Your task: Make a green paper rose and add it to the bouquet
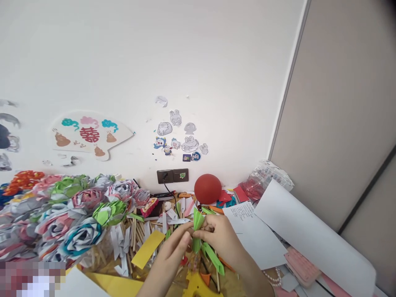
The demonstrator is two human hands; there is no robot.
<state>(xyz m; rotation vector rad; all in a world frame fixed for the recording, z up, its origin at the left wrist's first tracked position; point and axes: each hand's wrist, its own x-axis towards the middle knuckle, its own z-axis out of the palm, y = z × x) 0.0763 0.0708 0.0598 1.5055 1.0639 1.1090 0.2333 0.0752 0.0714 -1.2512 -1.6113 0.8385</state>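
My right hand [220, 236] is closed in a pinch on a bright green folded paper [198, 218] that fans out at its top. On the other side, my left hand [177, 244] grips the same paper's lower part with its fingers, the thumb raised alongside. Their fingertips partly cover the middle of the fold. More green folded strips [214, 259] hang just below my right hand. Beneath both hands lies a yellow object [199, 285], its kind unclear. A yellow paper sheet [148, 249] rests to the left of my left hand.
Many folded paper flowers [82, 237] crowd the left side. Wooden sticks [135, 234] and paper scraps lie near them. At the back stands a red balloon [208, 189] before a wall socket [172, 175]. A written sheet [256, 231] and a white paper roll [312, 231] lie right.
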